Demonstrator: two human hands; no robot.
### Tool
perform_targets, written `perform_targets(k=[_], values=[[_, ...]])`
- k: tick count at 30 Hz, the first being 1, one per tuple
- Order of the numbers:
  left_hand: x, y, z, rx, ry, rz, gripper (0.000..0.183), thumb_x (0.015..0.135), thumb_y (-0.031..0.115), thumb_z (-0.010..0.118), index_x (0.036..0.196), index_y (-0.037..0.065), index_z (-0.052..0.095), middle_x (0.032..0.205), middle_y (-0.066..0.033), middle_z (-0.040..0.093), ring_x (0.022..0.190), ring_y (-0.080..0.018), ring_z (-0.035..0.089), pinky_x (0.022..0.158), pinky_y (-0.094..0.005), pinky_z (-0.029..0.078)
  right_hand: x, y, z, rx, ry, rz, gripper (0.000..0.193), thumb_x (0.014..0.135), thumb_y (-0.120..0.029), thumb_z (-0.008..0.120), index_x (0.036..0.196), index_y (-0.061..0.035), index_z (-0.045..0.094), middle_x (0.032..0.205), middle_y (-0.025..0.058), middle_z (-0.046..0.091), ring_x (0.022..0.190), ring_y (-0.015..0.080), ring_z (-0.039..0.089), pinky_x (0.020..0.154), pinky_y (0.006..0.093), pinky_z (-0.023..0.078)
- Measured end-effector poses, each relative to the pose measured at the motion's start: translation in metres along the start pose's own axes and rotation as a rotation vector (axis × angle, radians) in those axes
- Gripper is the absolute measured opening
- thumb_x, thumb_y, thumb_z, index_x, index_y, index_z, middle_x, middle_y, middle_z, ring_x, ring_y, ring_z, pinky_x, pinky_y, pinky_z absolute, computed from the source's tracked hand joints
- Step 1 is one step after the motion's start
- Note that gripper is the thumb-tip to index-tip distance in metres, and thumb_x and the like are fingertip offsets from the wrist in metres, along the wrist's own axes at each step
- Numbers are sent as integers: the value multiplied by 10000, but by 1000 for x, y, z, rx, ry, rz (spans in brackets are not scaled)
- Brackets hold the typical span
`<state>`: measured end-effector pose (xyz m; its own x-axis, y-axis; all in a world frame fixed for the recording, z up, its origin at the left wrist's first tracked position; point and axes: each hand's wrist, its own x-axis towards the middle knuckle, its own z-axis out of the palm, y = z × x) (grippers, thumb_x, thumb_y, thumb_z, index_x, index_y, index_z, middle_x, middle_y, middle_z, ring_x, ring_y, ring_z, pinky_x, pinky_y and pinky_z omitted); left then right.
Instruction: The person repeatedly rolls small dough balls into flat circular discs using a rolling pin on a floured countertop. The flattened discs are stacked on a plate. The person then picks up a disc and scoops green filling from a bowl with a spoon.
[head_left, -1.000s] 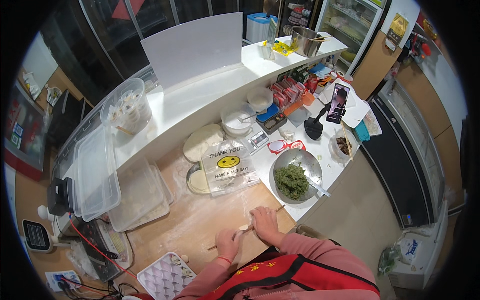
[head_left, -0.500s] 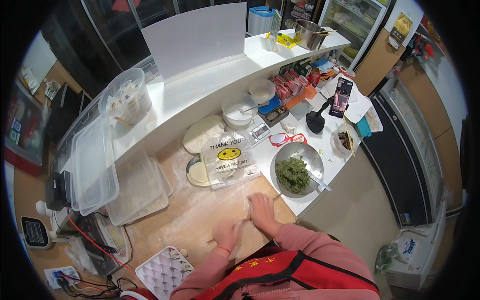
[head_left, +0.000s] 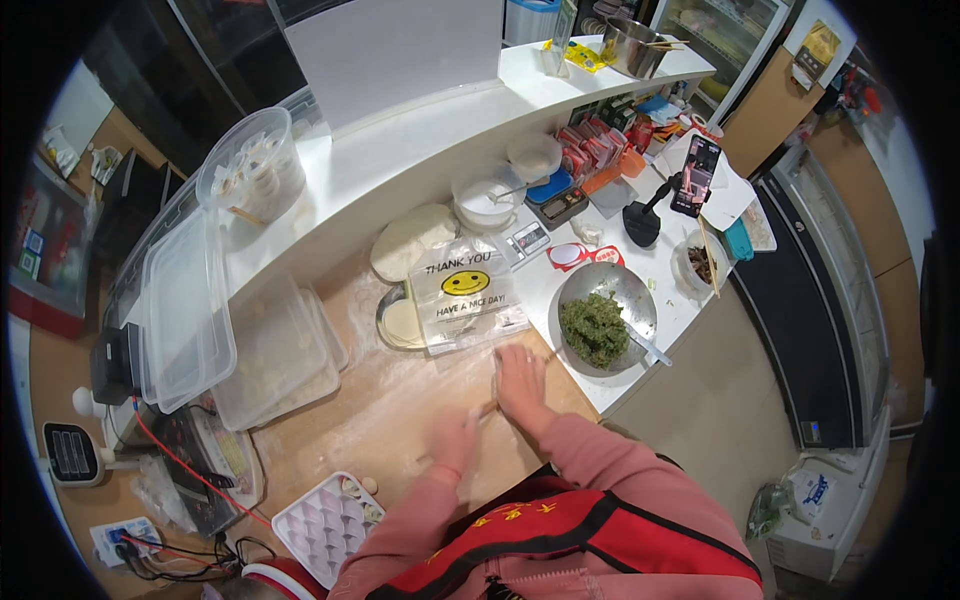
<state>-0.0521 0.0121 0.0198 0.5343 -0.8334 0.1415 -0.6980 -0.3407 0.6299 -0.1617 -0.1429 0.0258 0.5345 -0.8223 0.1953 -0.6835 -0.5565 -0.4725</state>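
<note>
A thin wooden rolling pin [head_left: 488, 408] runs slantwise across the floured wooden board [head_left: 350, 430] under both hands. My right hand [head_left: 521, 383] is closed over its far right part, and a short end sticks out past the fingers. My left hand [head_left: 453, 438], smeared by motion, is on the nearer left part. Any dough beneath the pin is hidden. Beyond the hands, a printed plastic bag [head_left: 470, 325] partly covers a round pale dough piece [head_left: 403, 325]. To the right stands a steel bowl [head_left: 640, 290] of chopped green filling [head_left: 593, 332], with a spoon in it.
At the near left sits a white compartment tray [head_left: 322, 530] with several small pieces at its edge. Clear plastic boxes [head_left: 275, 350] stand left. A phone [head_left: 695, 175] on a holder, a kitchen scale [head_left: 527, 240] and a white tub [head_left: 487, 195] are farther back, below a raised white counter [head_left: 420, 120].
Both hands and the rolling pin sit slightly higher in the picture. The view has also shifted, carrying the bowl, bag and phone a little. Both hands stay on the pin.
</note>
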Motion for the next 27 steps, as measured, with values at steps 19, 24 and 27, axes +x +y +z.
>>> perform_targets(k=[19, 24, 27], values=[[-5, -2, -8, -108, -60, -104, 146, 888, 243, 746, 840, 107, 724, 847, -105, 666, 869, -334, 636, 775, -472, 461, -19, -16, -15, -3, -67, -6, 265, 915, -104, 621, 1178, -118, 650, 1151, 109, 624, 1130, 313, 575, 988, 468, 387], [-5, 5, -2, 64, 69, -42, 112, 846, 225, 792, 863, 141, 720, 852, -59, 677, 854, -298, 640, 806, -438, 442, -24, -18, -5, 46, -28, -55, 258, 909, -105, 625, 1166, -113, 654, 1159, 113, 623, 1120, 321, 577, 973, 472, 398], [0, -1, 0, 96, 94, -19, 125, 835, 221, 807, 841, 144, 709, 833, -49, 677, 822, -290, 641, 789, -430, 439, -10, -13, 6, 6, 69, -75, 270, 898, -106, 631, 1167, -110, 655, 1171, 109, 620, 1125, 325, 574, 969, 473, 400]])
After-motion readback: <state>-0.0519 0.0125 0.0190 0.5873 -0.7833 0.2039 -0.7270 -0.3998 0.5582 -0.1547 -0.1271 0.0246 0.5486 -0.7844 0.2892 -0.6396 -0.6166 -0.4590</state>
